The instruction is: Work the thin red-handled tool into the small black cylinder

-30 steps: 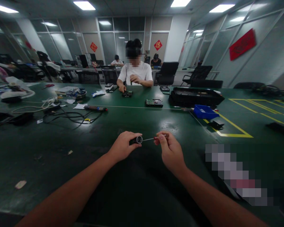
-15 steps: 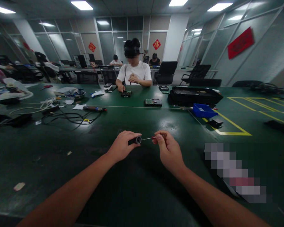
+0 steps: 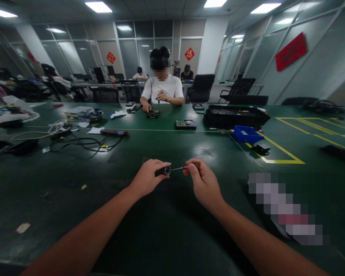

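My left hand (image 3: 147,177) is closed around a small black cylinder (image 3: 164,170) with a silver ring at its end, held just above the green table (image 3: 109,199). My right hand (image 3: 202,183) pinches the red handle of a thin screwdriver (image 3: 180,168). Its metal shaft points left, with the tip at the cylinder's open end. Both hands are near the table's middle, close to me.
Across the table a person in a white shirt (image 3: 162,89) works on a small device (image 3: 153,113). A circuit board (image 3: 185,124), a black case (image 3: 235,116) and a blue bin (image 3: 247,134) lie at the far right. Cables (image 3: 83,142) sprawl at the left. Yellow tape lines (image 3: 278,153) mark the right.
Both hands have drifted slightly left, and the right hand has come a little closer to the cylinder, so less of the screwdriver shaft shows.
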Demonstrator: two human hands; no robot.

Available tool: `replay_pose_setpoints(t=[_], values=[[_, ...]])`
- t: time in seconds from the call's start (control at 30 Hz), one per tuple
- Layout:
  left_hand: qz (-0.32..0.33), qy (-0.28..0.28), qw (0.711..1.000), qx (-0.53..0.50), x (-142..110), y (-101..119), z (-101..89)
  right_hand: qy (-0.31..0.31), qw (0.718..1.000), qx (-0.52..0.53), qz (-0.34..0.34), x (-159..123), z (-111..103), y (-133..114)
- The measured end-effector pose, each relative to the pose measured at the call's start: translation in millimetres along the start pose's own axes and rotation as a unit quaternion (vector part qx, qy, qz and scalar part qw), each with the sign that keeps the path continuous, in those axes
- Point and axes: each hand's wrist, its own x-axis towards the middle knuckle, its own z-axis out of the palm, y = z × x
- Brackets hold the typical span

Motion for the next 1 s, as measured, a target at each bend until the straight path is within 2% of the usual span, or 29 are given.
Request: replay_pose_setpoints(t=[0.13,0.3,0.5,0.73,0.9,1.0], values=[[0.001,0.002,1.000,0.000,0,1,-0.7,0.021,0.999,0.025,0.030,4,0,3],[-0.004,-0.002,1.000,-0.009,0,2,-0.5,0.018,0.997,0.054,0.046,3,2,2],[-0.007,0.003,1.000,-0.008,0,3,-1.0,0.005,0.999,-0.040,-0.013,-3,2,-3],[-0.016,0.001,1.000,-0.014,0,1,0.7,0.015,0.998,-0.062,-0.027,-4,0,-7],[-0.026,0.007,1.000,-0.011,0,2,0.1,0.045,0.997,-0.044,-0.039,-5,-1,-10],[-0.017,0.006,1.000,-0.017,0,3,-0.1,0.037,0.997,-0.047,-0.040,-5,-1,-10]])
